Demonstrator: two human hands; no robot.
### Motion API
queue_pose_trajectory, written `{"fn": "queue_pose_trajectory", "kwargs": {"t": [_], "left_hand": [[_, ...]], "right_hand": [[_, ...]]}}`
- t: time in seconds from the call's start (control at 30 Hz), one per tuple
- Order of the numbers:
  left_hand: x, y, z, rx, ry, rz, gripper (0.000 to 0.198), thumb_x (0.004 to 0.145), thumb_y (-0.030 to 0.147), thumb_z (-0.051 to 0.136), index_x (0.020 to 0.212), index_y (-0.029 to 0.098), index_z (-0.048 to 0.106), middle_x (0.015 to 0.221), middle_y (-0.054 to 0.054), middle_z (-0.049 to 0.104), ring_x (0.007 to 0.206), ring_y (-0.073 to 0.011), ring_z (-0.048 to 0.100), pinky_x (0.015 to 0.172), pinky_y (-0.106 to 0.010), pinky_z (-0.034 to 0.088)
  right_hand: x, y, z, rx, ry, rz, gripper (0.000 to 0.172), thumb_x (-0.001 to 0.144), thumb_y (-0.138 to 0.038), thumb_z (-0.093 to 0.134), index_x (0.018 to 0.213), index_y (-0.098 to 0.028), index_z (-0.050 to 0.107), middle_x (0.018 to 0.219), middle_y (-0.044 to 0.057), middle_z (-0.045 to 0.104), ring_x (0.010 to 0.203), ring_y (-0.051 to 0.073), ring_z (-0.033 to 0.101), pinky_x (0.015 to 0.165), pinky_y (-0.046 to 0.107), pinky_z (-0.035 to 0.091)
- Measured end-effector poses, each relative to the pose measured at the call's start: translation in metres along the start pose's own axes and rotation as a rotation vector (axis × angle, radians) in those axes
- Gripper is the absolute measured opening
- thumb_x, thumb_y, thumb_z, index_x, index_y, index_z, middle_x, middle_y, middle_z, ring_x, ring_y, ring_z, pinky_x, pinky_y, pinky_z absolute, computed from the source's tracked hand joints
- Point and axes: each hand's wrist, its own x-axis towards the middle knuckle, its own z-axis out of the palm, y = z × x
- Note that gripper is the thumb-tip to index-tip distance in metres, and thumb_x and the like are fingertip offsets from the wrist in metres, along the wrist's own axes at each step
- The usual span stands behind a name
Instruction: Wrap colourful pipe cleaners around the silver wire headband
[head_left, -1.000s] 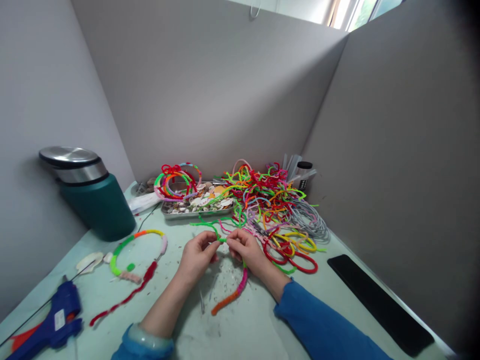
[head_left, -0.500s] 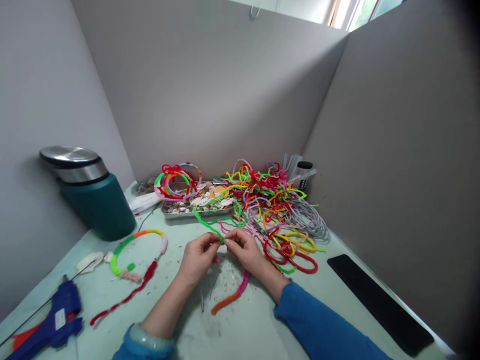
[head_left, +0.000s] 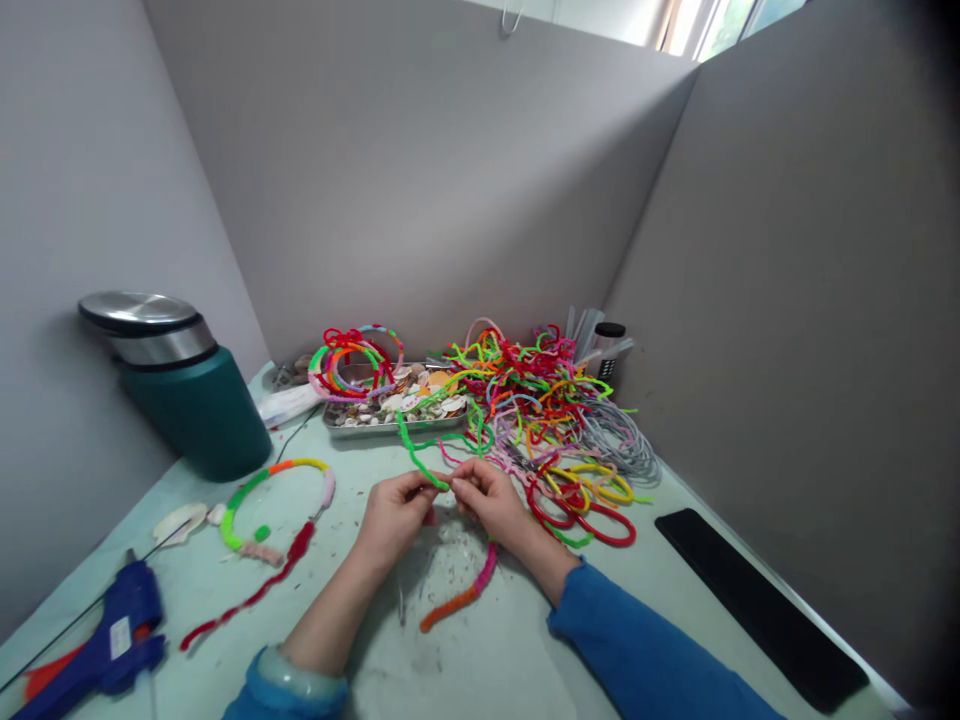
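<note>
My left hand and my right hand meet at the table's middle, fingertips pinched together. Between them they grip a green pipe cleaner, whose free end sticks up and away toward the tray. A pink and orange fuzzy strip curves out below my right hand; whether it joins the green one is hidden by the fingers. A multicoloured ring, partly wrapped, lies left of my left hand, with a red pipe cleaner trailing from it.
A metal tray of shells or buttons holds finished-looking rings. Tangled pipe cleaners and grey cords lie at the back right. A blue glue gun, a green bottle and a black flat strip flank the sides.
The green pipe cleaner's free end has swung slightly to the right. The pink and orange strip has shifted a little. Both hands stay nearly in place.
</note>
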Motion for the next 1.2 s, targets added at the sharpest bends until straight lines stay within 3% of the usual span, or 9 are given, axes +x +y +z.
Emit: {"fn": "queue_pose_trajectory", "kwargs": {"t": [0.2, 0.33, 0.5, 0.7, 0.97, 1.2], "left_hand": [[-0.001, 0.008, 0.003, -0.233, -0.044, -0.107, 0.03, 0.072, 0.041, 0.054, 0.087, 0.016, 0.054, 0.058, 0.002, 0.062, 0.037, -0.0097, 0.051, 0.039, -0.021, 0.039], [-0.001, 0.005, 0.002, -0.201, -0.063, -0.185, 0.037, 0.073, 0.051, 0.049, 0.079, 0.015, 0.053, 0.058, 0.001, 0.062, 0.027, -0.0052, 0.04, 0.029, -0.017, 0.027], [0.0, 0.004, 0.0, -0.116, -0.102, -0.29, 0.048, 0.071, 0.06, 0.047, 0.072, 0.013, 0.056, 0.042, 0.005, 0.048, 0.024, -0.0035, 0.028, 0.026, -0.016, 0.017], [-0.001, 0.008, 0.0, -0.118, -0.094, -0.341, 0.037, 0.063, 0.052, 0.06, 0.066, 0.015, 0.054, 0.038, 0.01, 0.035, 0.028, -0.0029, 0.024, 0.029, -0.016, 0.016], [0.005, -0.002, 0.003, -0.136, -0.114, -0.201, 0.033, 0.061, 0.045, 0.063, 0.064, 0.013, 0.057, 0.042, 0.008, 0.039, 0.036, -0.0035, 0.029, 0.037, -0.017, 0.019], [0.0, 0.0, 0.0, 0.031, -0.114, -0.05, 0.029, 0.072, 0.041, 0.055, 0.073, 0.014, 0.064, 0.046, 0.004, 0.05, 0.043, -0.0077, 0.038, 0.044, -0.019, 0.029]], "right_hand": [[0.0, -0.002, 0.0, -0.002, 0.002, 0.017, 0.017, 0.076, -0.034, 0.057, 0.078, -0.018, 0.053, 0.05, -0.006, 0.048, 0.041, 0.007, 0.038, 0.039, 0.018, 0.026], [-0.001, -0.005, 0.0, -0.008, -0.003, 0.009, 0.015, 0.076, -0.032, 0.057, 0.076, -0.018, 0.053, 0.051, -0.005, 0.049, 0.044, 0.007, 0.039, 0.041, 0.018, 0.028], [-0.002, -0.007, 0.001, -0.034, -0.025, -0.008, 0.015, 0.076, -0.031, 0.057, 0.075, -0.017, 0.054, 0.051, -0.005, 0.049, 0.044, 0.007, 0.039, 0.043, 0.019, 0.028], [-0.003, -0.005, 0.001, -0.039, -0.028, -0.021, 0.016, 0.076, -0.032, 0.057, 0.074, -0.017, 0.054, 0.052, -0.005, 0.049, 0.045, 0.007, 0.04, 0.042, 0.018, 0.028], [-0.003, -0.006, 0.001, -0.031, -0.013, 0.003, 0.017, 0.076, -0.034, 0.058, 0.074, -0.017, 0.053, 0.05, -0.005, 0.049, 0.043, 0.007, 0.039, 0.041, 0.018, 0.028], [-0.001, -0.005, 0.0, 0.011, -0.007, 0.018, 0.016, 0.075, -0.033, 0.058, 0.075, -0.017, 0.053, 0.049, -0.006, 0.048, 0.041, 0.006, 0.038, 0.04, 0.018, 0.027]]}}
